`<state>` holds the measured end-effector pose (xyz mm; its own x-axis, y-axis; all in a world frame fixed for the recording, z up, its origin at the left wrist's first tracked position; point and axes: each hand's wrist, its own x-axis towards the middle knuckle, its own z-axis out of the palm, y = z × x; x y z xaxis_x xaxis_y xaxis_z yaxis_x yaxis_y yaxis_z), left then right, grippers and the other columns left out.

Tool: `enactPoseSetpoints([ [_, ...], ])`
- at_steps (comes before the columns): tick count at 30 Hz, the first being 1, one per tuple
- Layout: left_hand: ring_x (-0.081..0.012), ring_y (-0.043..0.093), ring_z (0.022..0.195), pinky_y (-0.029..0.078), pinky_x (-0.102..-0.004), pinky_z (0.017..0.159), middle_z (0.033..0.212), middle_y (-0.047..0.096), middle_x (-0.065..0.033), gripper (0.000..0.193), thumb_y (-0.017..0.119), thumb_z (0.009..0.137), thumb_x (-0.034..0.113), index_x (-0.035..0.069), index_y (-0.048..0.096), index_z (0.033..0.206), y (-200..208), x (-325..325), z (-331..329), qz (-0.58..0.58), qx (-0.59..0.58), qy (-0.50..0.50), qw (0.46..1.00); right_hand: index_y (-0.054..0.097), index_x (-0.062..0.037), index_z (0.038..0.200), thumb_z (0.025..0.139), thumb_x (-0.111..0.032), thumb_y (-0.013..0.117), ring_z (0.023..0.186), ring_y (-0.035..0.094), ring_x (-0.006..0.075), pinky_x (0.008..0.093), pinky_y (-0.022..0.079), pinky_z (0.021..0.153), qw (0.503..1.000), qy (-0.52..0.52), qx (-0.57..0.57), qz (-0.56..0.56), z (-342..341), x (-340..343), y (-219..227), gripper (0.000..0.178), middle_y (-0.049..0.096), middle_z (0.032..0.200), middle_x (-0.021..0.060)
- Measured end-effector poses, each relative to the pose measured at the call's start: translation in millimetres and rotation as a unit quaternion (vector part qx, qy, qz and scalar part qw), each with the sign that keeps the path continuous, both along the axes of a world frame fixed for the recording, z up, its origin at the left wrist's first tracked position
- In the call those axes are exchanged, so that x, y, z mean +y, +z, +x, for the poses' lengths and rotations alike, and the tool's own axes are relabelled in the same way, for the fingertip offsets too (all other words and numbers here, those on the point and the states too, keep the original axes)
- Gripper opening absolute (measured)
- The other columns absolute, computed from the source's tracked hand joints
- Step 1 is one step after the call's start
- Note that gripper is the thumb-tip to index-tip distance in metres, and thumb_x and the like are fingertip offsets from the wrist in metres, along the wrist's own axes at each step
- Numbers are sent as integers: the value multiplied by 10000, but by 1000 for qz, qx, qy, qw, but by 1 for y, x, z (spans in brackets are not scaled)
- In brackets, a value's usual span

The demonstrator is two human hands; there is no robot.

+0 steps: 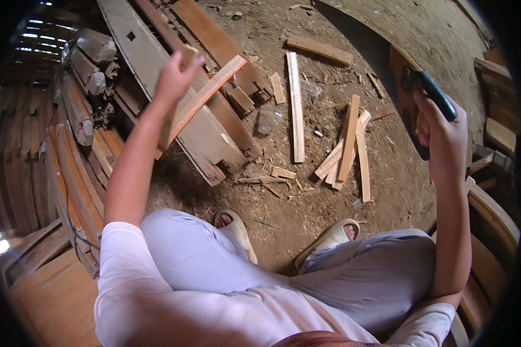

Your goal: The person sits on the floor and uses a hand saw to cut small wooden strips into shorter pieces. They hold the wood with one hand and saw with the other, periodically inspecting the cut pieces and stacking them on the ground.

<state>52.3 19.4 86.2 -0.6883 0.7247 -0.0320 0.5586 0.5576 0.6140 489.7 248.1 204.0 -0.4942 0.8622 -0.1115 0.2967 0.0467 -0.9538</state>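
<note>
Well to the right of the long, flat, grey wooden plank (200,137), the right hand (443,124) is raised on a nearly upright forearm, fingers wrapped around the dark handle of a broad, dark-bladed handsaw (382,56). Over the plank, the left hand (176,80) reaches forward, blurred, fingers closed on a short-looking, light-brown wooden piece (188,56); a straight, reddish-tan wooden strip (209,95) slants beside it.

The brown dirt floor (399,214) bears a long pale strip (296,110), some crossed wooden strips (348,139), a brown plank (319,50) and clear plastic (269,119).
</note>
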Motion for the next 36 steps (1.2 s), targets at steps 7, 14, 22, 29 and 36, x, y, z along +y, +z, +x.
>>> enactPoseSetpoints([
  [7,-160,709,930,592,-356,825,1005,712,-104,462,692,970,466,24,614,1079,79,89,148,44,-238,-108,964,686,-17,903,949,-148,692,506,458,38,226,340,463,1000,-7,11,21,-2,8,-3,139,526,613,-50],
  [14,-243,712,923,561,-419,853,998,708,-217,586,762,919,459,-77,640,1123,-48,181,289,-10,-381,-46,923,686,-12,862,930,-171,708,497,481,47,248,356,454,999,-31,-2,18,3,14,-8,174,542,605,-36],
  [22,-337,654,1160,550,-420,1014,1340,598,-307,697,624,1011,290,-117,351,1507,-65,174,232,-28,-227,-134,964,673,-29,833,933,-176,704,509,466,39,247,341,463,1000,-27,1,9,16,10,-9,181,530,606,-50],
  [29,-395,530,1260,436,-490,1056,1338,526,-224,656,747,885,285,77,458,1435,-16,39,113,56,258,-187,946,669,-35,855,951,-185,705,503,450,33,237,319,456,1000,-11,10,10,6,10,-15,181,518,605,-56],
  [36,-437,433,1382,335,-494,1186,1466,454,-253,947,835,786,490,-4,390,1460,-57,-32,39,-133,247,-25,960,678,-38,913,979,-235,705,493,455,20,219,310,443,993,72,-14,88,-26,-11,-20,209,526,603,-55],
])
